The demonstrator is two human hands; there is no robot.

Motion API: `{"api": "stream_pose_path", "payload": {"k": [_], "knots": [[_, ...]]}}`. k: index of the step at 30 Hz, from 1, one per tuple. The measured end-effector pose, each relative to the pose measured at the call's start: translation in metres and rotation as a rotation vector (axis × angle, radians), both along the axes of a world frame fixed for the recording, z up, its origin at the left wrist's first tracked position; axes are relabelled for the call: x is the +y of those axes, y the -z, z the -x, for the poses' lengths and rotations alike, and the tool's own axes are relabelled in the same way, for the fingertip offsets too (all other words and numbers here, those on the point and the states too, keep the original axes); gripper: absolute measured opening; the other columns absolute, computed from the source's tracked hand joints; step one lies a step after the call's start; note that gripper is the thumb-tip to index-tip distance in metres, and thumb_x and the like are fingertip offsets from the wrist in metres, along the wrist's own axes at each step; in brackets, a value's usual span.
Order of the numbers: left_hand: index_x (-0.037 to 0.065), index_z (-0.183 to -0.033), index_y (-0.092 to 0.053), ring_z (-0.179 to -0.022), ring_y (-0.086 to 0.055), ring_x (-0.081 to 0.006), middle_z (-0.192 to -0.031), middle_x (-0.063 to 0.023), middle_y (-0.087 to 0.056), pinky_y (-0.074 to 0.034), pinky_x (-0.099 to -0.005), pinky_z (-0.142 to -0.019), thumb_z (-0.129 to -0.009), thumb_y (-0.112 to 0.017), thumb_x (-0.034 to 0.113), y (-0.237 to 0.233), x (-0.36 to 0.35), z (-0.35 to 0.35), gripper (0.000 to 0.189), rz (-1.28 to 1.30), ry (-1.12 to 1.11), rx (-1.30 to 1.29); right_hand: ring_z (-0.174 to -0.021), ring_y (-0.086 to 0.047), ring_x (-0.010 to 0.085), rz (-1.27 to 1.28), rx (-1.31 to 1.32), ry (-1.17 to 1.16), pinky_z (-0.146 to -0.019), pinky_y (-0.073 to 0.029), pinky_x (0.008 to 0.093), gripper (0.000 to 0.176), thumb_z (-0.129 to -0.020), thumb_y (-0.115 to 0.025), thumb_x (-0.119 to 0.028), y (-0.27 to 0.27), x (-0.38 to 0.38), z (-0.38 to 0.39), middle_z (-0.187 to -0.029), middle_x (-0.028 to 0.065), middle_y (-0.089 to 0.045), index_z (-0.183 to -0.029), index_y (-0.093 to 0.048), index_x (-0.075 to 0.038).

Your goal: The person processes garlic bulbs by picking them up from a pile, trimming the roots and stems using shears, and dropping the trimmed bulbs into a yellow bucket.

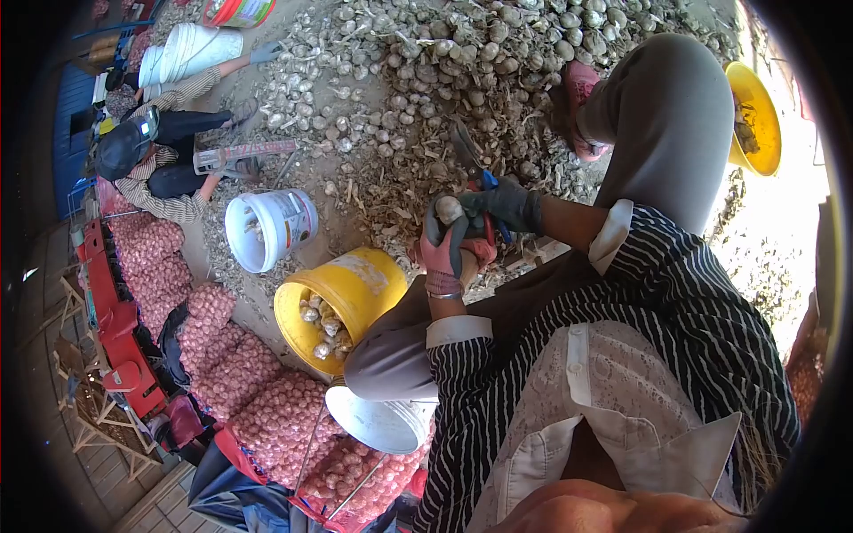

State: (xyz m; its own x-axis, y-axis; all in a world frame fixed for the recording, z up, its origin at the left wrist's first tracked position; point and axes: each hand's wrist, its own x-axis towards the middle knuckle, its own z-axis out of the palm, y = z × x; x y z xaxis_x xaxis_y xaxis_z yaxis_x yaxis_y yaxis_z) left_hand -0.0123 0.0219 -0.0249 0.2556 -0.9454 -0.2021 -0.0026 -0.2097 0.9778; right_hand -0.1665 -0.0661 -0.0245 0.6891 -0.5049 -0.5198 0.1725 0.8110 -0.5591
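Observation:
My left hand (446, 251), in a pink glove with dark fingers, is closed around a pale garlic bulb (449, 210). Right beside it, my right hand (511, 205), in a dark glove, grips a pair of pruning shears (464, 149) with blue on the handles. The blades point up and away from the bulb. Part of the shears' handles is hidden by my fingers. Beyond both hands lie dry garlic stalks and husks (400, 191), and a large heap of garlic bulbs (471, 53) spreads behind them.
Left of my knee, a tipped yellow bucket (373, 275) holds several bulbs. White buckets (289, 218) (391, 422) stand nearby. Another yellow bucket (766, 133) is at the far right. Filled mesh sacks (275, 409) line the left. A co-worker (147, 160) sits at upper left.

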Motion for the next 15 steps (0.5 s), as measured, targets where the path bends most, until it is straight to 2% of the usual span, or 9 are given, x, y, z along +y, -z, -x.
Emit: {"api": "stream_pose_path", "payload": {"k": [3,4,5,6,7,9,12,14,15], "knots": [[0.005,-0.131,-0.047,-0.104,-0.057,-0.0222,-0.117,-0.011,-0.059,-0.047,-0.032,-0.085,-0.087,-0.059,0.015,-0.023,0.0,-0.008,0.046,0.036,-0.237,0.414,-0.073,-0.059,0.0132,0.31,0.324,-0.256,-0.065,-0.05,0.0286,0.022,-0.086,-0.067,-0.024,-0.017,-0.003,0.0,-0.077,0.0047,-0.061,-0.096,-0.06,-0.006],[0.006,-0.129,-0.048,-0.103,-0.058,-0.0204,-0.116,-0.0101,-0.059,-0.046,-0.0307,-0.084,-0.086,-0.062,0.021,-0.032,-0.001,-0.012,0.047,0.052,-0.317,0.554,-0.073,-0.059,0.0132,0.311,0.324,-0.263,-0.065,-0.05,0.0286,0.022,-0.086,-0.067,-0.024,-0.007,0.0,-0.004,-0.077,0.0047,-0.061,-0.096,-0.06,-0.006],[0.007,-0.128,-0.049,-0.101,-0.058,-0.0186,-0.115,-0.0092,-0.06,-0.046,-0.0294,-0.082,-0.086,-0.064,0.026,-0.038,-0.001,-0.018,0.049,0.067,-0.395,0.694,-0.07,-0.06,0.0142,0.019,0.154,-0.146,-0.063,-0.05,0.0303,0.021,-0.085,-0.066,-0.023,0.012,0.007,-0.009,-0.075,0.0053,-0.061,-0.095,-0.059,-0.006],[0.007,-0.124,-0.051,-0.098,-0.058,-0.017,-0.113,-0.0085,-0.061,-0.046,-0.0279,-0.079,-0.086,-0.064,0.03,-0.039,0.002,-0.028,0.046,0.237,-0.369,0.745,-0.067,-0.06,0.0153,-0.274,-0.016,-0.025,-0.061,-0.051,0.032,0.02,-0.085,-0.066,-0.022,0.018,0.01,-0.01,-0.074,0.0059,-0.061,-0.094,-0.058,-0.006],[0.007,-0.12,-0.052,-0.094,-0.059,-0.0153,-0.112,-0.0078,-0.062,-0.045,-0.0263,-0.077,-0.086,-0.064,0.034,-0.041,0.007,-0.04,0.045,0.408,-0.34,0.794,-0.067,-0.06,0.0153,-0.276,-0.014,-0.027,-0.061,-0.051,0.032,0.02,-0.085,-0.066,-0.022,0.025,0.014,-0.005,-0.074,0.0059,-0.061,-0.094,-0.058,-0.006],[0.002,-0.112,-0.054,-0.093,-0.06,-0.0168,-0.109,-0.0101,-0.06,-0.05,-0.0279,-0.076,-0.085,-0.063,0.029,-0.1,0.02,-0.049,0.039,0.963,-0.896,1.087,-0.06,-0.059,0.0171,0.133,0.418,-0.093,-0.053,-0.048,0.0341,0.021,-0.085,-0.064,-0.026,0.017,0.014,0.004,-0.072,0.0064,-0.061,-0.09,-0.058,-0.007],[-0.002,-0.112,-0.054,-0.095,-0.058,-0.0164,-0.109,-0.0065,-0.06,-0.051,-0.0305,-0.082,-0.086,-0.063,0.031,-0.082,0.035,-0.076,0.043,0.849,-0.835,1.047,-0.057,-0.059,0.0183,-0.321,0.299,0.277,-0.05,-0.047,0.0336,0.026,-0.086,-0.063,-0.032,0.004,0.0,0.006,-0.07,0.0059,-0.06,-0.09,-0.058,-0.007],[0.003,-0.124,-0.053,-0.095,-0.06,-0.0167,-0.111,-0.0077,-0.062,-0.048,-0.0307,-0.082,-0.085,-0.064,0.036,-0.005,0.025,-0.109,0.052,0.599,-0.347,0.962,-0.058,-0.059,0.0185,-0.376,0.306,0.32,-0.05,-0.047,0.0334,0.025,-0.086,-0.063,-0.031,0.035,0.001,0.006,-0.07,0.0058,-0.061,-0.09,-0.059,-0.007],[0.003,-0.123,-0.054,-0.101,-0.058,-0.0182,-0.116,-0.01,-0.059,-0.047,-0.0317,-0.086,-0.086,-0.063,0.034,0.002,0.002,-0.087,0.049,0.264,-0.522,0.705,-0.058,-0.059,0.0187,-0.422,0.311,0.369,-0.05,-0.047,0.0332,0.025,-0.087,-0.063,-0.031,0.049,0.001,0.006,-0.071,0.0057,-0.061,-0.09,-0.059,-0.006]]}}
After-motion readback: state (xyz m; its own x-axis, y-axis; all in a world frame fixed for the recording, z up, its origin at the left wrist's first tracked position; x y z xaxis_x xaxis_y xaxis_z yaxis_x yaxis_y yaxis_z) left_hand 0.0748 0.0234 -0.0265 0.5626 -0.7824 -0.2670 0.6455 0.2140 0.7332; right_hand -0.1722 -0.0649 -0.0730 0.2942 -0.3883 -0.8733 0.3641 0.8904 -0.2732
